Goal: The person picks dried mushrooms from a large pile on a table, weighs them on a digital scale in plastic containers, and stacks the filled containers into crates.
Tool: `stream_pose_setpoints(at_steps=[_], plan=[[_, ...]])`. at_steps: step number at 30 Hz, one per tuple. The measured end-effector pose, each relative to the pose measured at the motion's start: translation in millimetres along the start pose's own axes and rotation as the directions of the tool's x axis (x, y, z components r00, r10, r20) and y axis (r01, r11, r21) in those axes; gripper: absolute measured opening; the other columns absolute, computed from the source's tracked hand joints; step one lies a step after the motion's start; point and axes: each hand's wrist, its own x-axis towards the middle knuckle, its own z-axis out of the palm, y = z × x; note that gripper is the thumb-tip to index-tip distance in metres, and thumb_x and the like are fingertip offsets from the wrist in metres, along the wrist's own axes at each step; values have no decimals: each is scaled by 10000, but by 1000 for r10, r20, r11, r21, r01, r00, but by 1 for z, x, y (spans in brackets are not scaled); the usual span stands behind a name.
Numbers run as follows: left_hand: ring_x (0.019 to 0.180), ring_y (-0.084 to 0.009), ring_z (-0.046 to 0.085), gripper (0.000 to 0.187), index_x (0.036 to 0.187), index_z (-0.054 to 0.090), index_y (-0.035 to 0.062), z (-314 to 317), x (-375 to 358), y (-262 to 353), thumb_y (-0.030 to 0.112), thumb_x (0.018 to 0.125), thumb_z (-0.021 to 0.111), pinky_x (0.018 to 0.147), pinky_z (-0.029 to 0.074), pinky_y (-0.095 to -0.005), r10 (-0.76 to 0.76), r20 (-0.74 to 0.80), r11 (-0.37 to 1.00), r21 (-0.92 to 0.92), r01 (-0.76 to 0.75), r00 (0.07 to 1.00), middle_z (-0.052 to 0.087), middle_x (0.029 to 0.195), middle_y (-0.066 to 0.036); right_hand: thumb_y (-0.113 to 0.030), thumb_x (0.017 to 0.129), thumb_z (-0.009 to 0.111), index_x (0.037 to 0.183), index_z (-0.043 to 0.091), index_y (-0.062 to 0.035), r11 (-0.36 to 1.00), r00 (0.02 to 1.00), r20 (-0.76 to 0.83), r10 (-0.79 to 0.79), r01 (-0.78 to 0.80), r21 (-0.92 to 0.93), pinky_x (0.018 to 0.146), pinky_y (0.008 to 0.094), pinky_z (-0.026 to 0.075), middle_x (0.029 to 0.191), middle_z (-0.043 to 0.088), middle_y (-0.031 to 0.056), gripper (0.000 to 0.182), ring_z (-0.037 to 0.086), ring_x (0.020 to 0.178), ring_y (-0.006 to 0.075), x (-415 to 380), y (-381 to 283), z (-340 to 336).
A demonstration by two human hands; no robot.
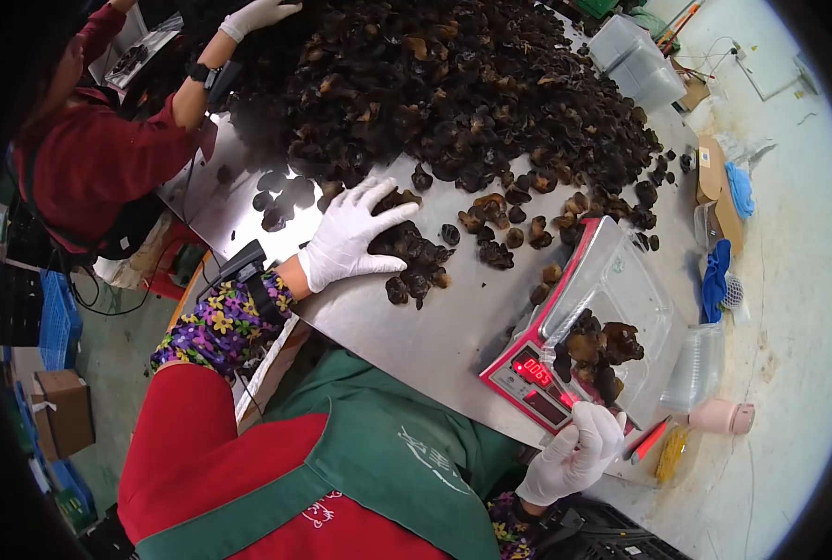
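Note:
My left hand [355, 238], in a white glove, lies with fingers spread on the metal table beside a small cluster of dark wood ear mushrooms [420, 261]; its fingertips reach other pieces. My right hand [579, 450], gloved too, is curled at the near corner of a red digital scale [514, 369]. What its fingers hold, if anything, is hidden. On the scale sits a clear plastic tray [654, 313] with several brown-black wood ear pieces [598, 350] in it. Red digits on the display look like 0065.
A large heap of wood ears [462, 84] covers the table's far side. A co-worker's gloved hand [262, 17] reaches into it at upper left. Clear containers [635, 61] stand at upper right. A pink bottle [722, 416], a red-black pen [651, 439] and yellow ties [672, 455] lie right of the scale.

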Motion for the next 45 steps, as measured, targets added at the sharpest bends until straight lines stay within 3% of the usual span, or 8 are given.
stream_pose_setpoints(at_steps=[4, 9, 13, 18, 23, 31, 42, 45], plan=[[1185, -386, 525, 566, 1303, 651, 217, 3, 8, 0, 542, 844, 718, 970, 473, -504, 153, 48, 988, -41, -151, 987, 503, 1439, -149, -218, 995, 577, 1094, 711, -105, 1000, 1000, 2, 25, -25, -13, 1110, 515, 388, 1031, 682, 43, 201, 638, 1012, 272, -2, -1, -3], [827, -229, 608, 156, 916, 712, 199, 14, 7, 4, 227, 780, 785, 603, 499, -369, 191, -130, 982, 11, -191, 973, 612, 958, 1, -207, 988, 586, 1074, 715, -103, 997, 997, -40, 66, -67, -25, 1116, 512, 372, 1023, 680, 41, 186, 631, 1012, 265, -5, 6, -12], [756, -247, 606, 150, 852, 693, 169, 18, 9, 8, 166, 733, 784, 590, 501, -368, 213, -260, 975, -9, -223, 942, 620, 912, -20, -179, 974, 592, 1067, 715, -98, 995, 993, -74, 92, -94, -22, 1117, 511, 366, 1021, 680, 42, 174, 630, 1006, 267, -4, 10, -19], [1149, -361, 552, 324, 1093, 704, 163, 7, 2, 15, 234, 782, 761, 1016, 425, -514, 209, -183, 972, 150, -183, 961, 615, 1214, -116, -194, 960, 622, 1053, 720, -105, 994, 988, -118, 96, -101, -35, 1095, 507, 381, 1030, 681, 44, 162, 633, 998, 264, -8, 18, -25], [1064, -358, 612, 409, 1153, 712, 168, 10, -12, 21, 236, 758, 794, 864, 535, -436, 49, -63, 996, 81, -44, 997, 624, 1253, -137, -131, 926, 640, 1077, 702, -138, 993, 988, -123, 92, -100, -56, 1072, 489, 402, 1041, 686, 15, 164, 637, 989, 252, -18, 31, -27], [902, -303, 672, 210, 962, 721, 85, 11, 13, 30, 11, 768, 755, 765, 550, -364, 87, -224, 993, -56, -101, 971, 650, 1042, -129, -75, 849, 685, 1077, 702, -150, 992, 983, -158, 93, -105, -72, 1086, 488, 391, 1041, 681, 3, 240, 636, 994, 244, -13, 41, -34], [866, -172, 633, 178, 980, 722, 39, -20, 46, 110, -44, 824, 709, 759, 507, -272, -78, -257, 842, -535, -75, 963, 626, 1033, -76, -186, 778, 767, 1062, 720, -197, 982, 902, 430, 42, 42, -184, 1101, 601, 317, 1359, 572, 94, 288, 444, 1337, 390, 60, 67, -3], [911, -180, 639, 192, 987, 724, 33, -26, 55, 130, -55, 817, 706, 798, 511, -279, -87, -257, 776, -623, -96, 962, 640, 1047, -84, -188, 782, 766, 1006, 699, -186, 977, 902, 431, 6, 87, -195, 1110, 619, 300, 1367, 563, 91, 234, 422, 1364, 402, 67, 77, 6]])
